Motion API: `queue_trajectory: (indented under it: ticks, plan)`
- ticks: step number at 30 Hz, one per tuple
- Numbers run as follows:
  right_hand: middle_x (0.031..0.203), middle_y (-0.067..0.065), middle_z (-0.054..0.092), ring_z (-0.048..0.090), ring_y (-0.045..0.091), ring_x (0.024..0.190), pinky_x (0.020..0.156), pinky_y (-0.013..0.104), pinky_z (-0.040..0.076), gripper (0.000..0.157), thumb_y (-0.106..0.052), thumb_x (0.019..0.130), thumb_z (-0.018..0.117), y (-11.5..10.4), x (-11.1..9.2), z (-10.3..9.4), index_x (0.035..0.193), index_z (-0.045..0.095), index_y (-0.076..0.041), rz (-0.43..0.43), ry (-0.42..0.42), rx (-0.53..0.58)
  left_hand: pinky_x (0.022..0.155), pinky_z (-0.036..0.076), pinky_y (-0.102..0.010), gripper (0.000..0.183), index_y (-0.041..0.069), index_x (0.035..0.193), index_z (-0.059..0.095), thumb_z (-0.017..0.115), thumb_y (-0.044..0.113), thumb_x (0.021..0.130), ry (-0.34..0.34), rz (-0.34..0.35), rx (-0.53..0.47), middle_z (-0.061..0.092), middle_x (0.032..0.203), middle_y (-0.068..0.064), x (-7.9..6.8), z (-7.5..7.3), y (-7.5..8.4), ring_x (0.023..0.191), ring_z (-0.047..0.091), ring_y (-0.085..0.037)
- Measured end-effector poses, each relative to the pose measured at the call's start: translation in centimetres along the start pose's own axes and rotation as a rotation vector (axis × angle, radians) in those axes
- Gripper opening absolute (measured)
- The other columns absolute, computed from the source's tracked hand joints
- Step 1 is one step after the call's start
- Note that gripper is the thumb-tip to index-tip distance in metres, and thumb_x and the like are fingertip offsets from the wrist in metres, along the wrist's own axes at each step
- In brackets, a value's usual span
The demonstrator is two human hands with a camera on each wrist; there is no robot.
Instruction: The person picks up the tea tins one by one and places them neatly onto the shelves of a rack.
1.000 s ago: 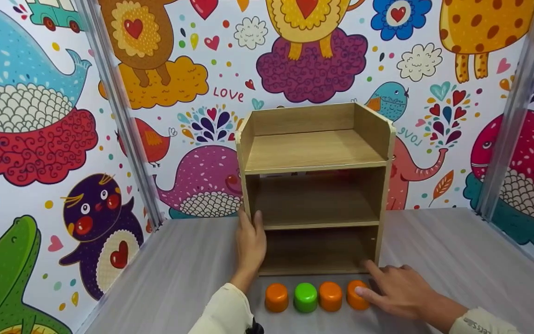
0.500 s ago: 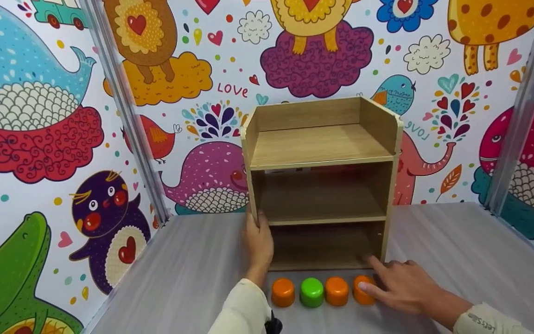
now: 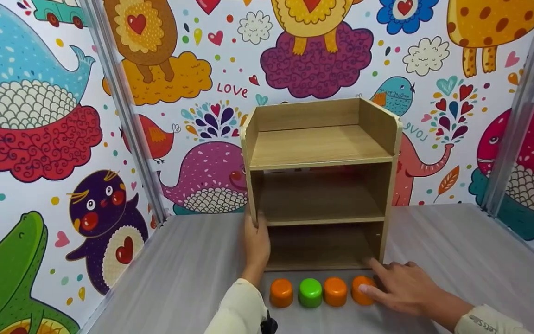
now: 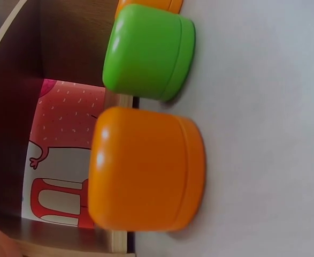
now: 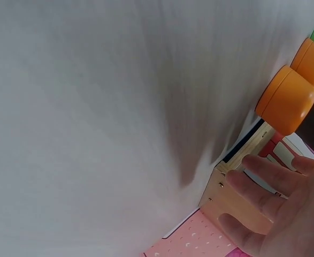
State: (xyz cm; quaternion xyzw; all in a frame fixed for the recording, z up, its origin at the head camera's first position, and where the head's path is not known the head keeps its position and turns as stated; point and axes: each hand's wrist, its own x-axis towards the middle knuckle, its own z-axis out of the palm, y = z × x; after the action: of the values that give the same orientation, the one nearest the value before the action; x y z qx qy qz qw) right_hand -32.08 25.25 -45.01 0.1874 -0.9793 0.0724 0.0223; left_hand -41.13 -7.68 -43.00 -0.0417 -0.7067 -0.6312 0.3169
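A small wooden shelf unit [image 3: 321,221] stands upright on the table, its open compartments facing me. My left hand [image 3: 256,246] rests at its left side panel, thumb by the front edge and fingers along the outer face. My right hand [image 3: 406,287] is at the lower right corner with the fingers fairly straight, as the right wrist view shows. Its thumb overlaps the rightmost orange rounded cup-like piece [image 3: 361,290] in the head view. In the same row are a green piece [image 3: 310,293] and two more orange ones, the leftmost orange piece [image 4: 143,168] close to the left wrist camera.
The grey table [image 3: 193,269] reaches back to a wall with cartoon animals [image 3: 315,65]. Metal posts [image 3: 125,111] mark the wall corners on both sides. The row of pieces sits right before the shelf's bottom front edge.
The head view has shifted slightly, moving the whole scene a little right and up. My left fingers now sit farther behind the side panel. The right hand keeps its place by the corner.
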Motion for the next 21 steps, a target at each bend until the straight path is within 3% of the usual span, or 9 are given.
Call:
queue_trajectory:
  ticks: [2, 6, 9, 11, 13, 21]
  plan:
    - [0.068, -0.012, 0.049, 0.051, 0.012, 0.069, 0.071, 0.048, 0.047, 0.069, -0.074, 0.095, 0.042, 0.09, -0.09, -0.05, 0.136, 0.053, -0.019, -0.001, 0.004, -0.004, 0.122, 0.031, -0.047, 0.054, 0.010, 0.160, 0.033, 0.046, 0.021, 0.108, -0.031, 0.006, -0.030, 0.044, 0.159, -0.009, 0.15, -0.09, -0.05, 0.144, 0.044, -0.024]
    - [0.072, -0.013, 0.051, 0.051, 0.012, 0.070, 0.071, 0.047, 0.048, 0.070, -0.074, 0.095, 0.043, 0.27, -0.28, -0.15, 0.137, 0.053, -0.018, 0.000, 0.001, 0.008, 0.100, 0.045, -0.041, 0.040, 0.007, 0.144, 0.049, 0.049, 0.021, 0.107, -0.037, -0.010, -0.034, 0.061, 0.116, -0.012, 0.26, -0.35, -0.10, 0.110, 0.057, -0.024]
    - [0.074, -0.013, 0.052, 0.052, 0.013, 0.071, 0.072, 0.047, 0.048, 0.071, -0.074, 0.095, 0.044, 0.30, -0.28, -0.27, 0.138, 0.054, -0.018, -0.003, -0.002, 0.011, 0.099, 0.045, -0.042, 0.040, 0.007, 0.144, 0.049, 0.050, 0.022, 0.107, -0.041, -0.012, -0.036, 0.061, 0.114, -0.013, 0.46, -0.49, -0.06, 0.108, 0.057, -0.025]
    - [0.073, -0.013, 0.051, 0.051, 0.013, 0.071, 0.072, 0.047, 0.048, 0.072, -0.074, 0.095, 0.044, 0.24, -0.29, -0.33, 0.138, 0.054, -0.018, -0.008, 0.000, 0.009, 0.112, 0.041, -0.046, 0.048, 0.008, 0.152, 0.043, 0.050, 0.021, 0.107, -0.044, -0.002, -0.038, 0.060, 0.136, -0.013, 0.60, -0.48, -0.10, 0.126, 0.055, -0.026]
    - [0.070, -0.012, 0.050, 0.050, 0.012, 0.070, 0.070, 0.046, 0.047, 0.072, -0.074, 0.095, 0.044, 0.19, -0.28, -0.31, 0.138, 0.054, -0.017, -0.018, 0.005, 0.008, 0.121, 0.032, -0.050, 0.055, 0.010, 0.159, 0.034, 0.049, 0.021, 0.107, -0.052, 0.007, -0.050, 0.047, 0.155, -0.012, 0.68, -0.44, -0.15, 0.141, 0.046, -0.027]
    - [0.067, -0.010, 0.047, 0.049, 0.014, 0.071, 0.076, 0.052, 0.048, 0.079, -0.078, 0.093, 0.040, 0.33, -0.19, 0.19, 0.142, 0.050, -0.017, -0.022, -0.038, -0.001, 0.122, 0.029, -0.049, 0.058, 0.013, 0.161, 0.031, 0.050, 0.024, 0.108, -0.056, -0.012, -0.035, 0.043, 0.160, -0.009, 0.48, -0.28, -0.39, 0.145, 0.043, -0.027]
